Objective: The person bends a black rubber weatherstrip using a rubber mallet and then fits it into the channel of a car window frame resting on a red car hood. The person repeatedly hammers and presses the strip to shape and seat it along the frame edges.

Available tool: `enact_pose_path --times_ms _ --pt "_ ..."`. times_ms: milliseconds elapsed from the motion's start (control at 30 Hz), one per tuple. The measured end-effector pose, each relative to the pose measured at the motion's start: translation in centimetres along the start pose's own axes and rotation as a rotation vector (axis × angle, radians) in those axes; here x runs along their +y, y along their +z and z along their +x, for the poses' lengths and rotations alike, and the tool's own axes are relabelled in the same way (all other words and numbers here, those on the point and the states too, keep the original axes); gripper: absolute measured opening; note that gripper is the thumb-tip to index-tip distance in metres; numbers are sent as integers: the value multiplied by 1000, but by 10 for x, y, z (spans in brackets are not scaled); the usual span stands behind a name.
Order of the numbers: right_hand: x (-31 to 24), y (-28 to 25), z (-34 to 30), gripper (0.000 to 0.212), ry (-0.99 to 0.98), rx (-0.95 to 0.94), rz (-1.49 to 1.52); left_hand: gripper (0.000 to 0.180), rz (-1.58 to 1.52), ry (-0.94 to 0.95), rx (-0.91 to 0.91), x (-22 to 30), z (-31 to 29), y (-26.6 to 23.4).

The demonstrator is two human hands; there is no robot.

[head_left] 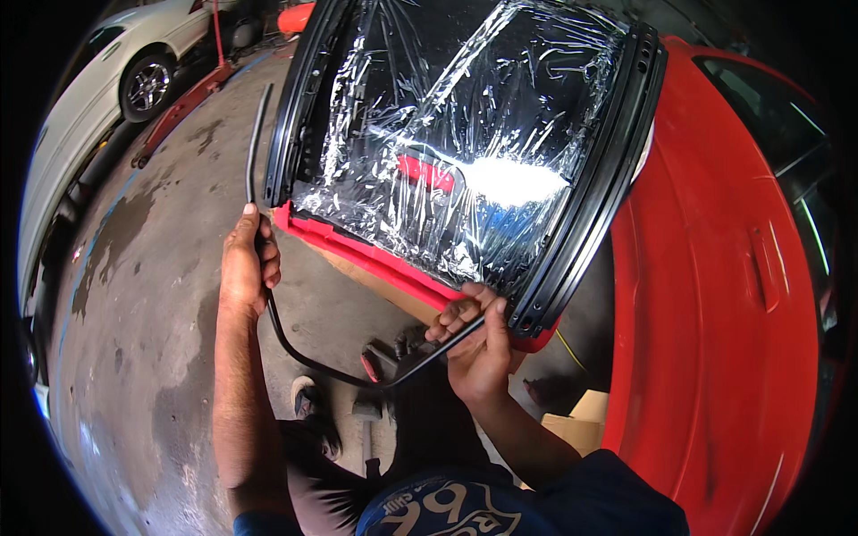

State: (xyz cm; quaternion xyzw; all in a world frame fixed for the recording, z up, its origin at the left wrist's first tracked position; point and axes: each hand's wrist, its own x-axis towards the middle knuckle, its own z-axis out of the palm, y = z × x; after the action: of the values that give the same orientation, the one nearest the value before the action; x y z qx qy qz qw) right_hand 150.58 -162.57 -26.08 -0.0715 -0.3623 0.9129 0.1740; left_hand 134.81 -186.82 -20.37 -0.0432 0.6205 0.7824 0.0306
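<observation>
- Head view: left hand (248,266), grip closed, holds the strip (433,356).
- Right hand (479,354), grip pinched, holds it near one end.
- Between them, the strip bows beside the wrapped panel (375,192).

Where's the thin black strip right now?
In the head view, left of centre, the black strip loops between the left hand and right hand, below the plastic-covered panel.

Strip (335,372) across both hands (250,263) (478,353), apparently before the panel (518,98) (car (706,295) at right)
</observation>
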Motion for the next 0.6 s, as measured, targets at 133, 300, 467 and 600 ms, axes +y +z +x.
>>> enact_pose_path --times_ms 133,300,467,600 --pt "-7 3 7 52 15 -87 1 42 -55 -100 23 -23 20 -1" --pt "-2 8 10 48 -17 -120 -56 44 -176 -88 -26 -44 36 -11" --pt "1 17 12 46 -71 -183 -105 43 -196 -92 -25 -43 42 -15" --pt "-7 23 14 46 -101 -106 -121 40 -232 -86 -103 -40 41 -14"
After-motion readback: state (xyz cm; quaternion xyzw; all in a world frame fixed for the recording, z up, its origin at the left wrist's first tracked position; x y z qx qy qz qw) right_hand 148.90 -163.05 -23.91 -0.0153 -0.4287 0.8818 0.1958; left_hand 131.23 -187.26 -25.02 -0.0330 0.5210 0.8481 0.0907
